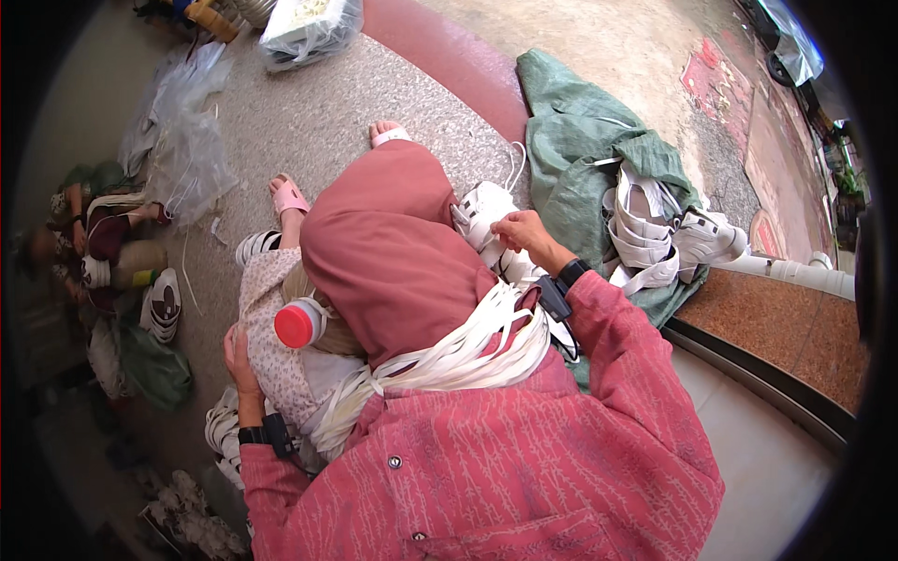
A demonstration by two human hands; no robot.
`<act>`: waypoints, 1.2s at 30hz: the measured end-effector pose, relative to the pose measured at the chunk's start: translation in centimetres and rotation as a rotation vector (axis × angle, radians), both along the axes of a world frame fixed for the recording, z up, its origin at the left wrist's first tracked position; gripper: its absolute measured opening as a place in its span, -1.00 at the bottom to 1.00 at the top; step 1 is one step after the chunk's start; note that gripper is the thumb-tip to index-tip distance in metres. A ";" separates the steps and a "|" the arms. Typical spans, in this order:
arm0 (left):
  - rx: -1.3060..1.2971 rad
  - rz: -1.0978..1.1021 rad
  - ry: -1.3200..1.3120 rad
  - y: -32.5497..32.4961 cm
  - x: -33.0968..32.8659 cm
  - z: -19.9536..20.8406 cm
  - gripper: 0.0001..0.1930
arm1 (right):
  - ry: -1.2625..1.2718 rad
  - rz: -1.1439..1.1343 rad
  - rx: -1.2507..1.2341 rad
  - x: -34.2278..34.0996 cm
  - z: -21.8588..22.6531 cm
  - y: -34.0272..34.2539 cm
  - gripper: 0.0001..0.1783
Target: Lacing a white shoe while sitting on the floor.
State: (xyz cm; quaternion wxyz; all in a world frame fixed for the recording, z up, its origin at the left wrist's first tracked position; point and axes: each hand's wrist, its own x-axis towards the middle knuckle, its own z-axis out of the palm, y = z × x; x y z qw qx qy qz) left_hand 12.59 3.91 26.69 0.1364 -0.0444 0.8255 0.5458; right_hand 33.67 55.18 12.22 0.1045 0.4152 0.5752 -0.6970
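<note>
My right hand (526, 236) is closed in a pinch just over a white sneaker (485, 208) beside my right knee. What its fingertips hold, if anything, is too small to make out. A thin white lace loops up from that shoe. My left hand (239, 363) lies along the side of a patterned cloth (273, 323), its fingers fairly straight and partly hidden. Between that cloth and my leg stands a pale container with a red lid (297, 324). A thick bundle of white laces (449, 360) lies across my lap.
To the right, a green woven sack (575, 140) spreads out, with several white shoes (645, 224) at its mouth. A stone ledge (776, 323) runs beside it. Clear plastic bags (192, 150) lie at left, near a reflecting surface. A plastic-wrapped tray (309, 33) sits farther off.
</note>
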 end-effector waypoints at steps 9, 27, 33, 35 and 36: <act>-0.019 -0.029 -0.024 0.3 -0.2 0.2 -0.50 | 0.671 0.009 -0.327 -5.7 15.5 3.3 -0.77; -0.024 -0.025 -0.014 1.3 0.4 1.0 -0.52 | 0.207 0.443 -0.208 7.8 4.3 -2.5 -0.56; -0.009 -0.020 0.008 -0.2 0.0 0.1 -0.51 | -0.186 0.809 0.689 11.7 5.3 -2.9 -0.68; -0.005 -0.025 -0.002 0.0 0.0 0.0 -0.51 | -0.253 0.899 0.675 14.4 4.2 -4.0 -0.66; -0.004 -0.021 -0.008 0.0 -0.1 0.0 -0.51 | -0.313 0.995 0.658 15.7 3.3 -4.4 -0.64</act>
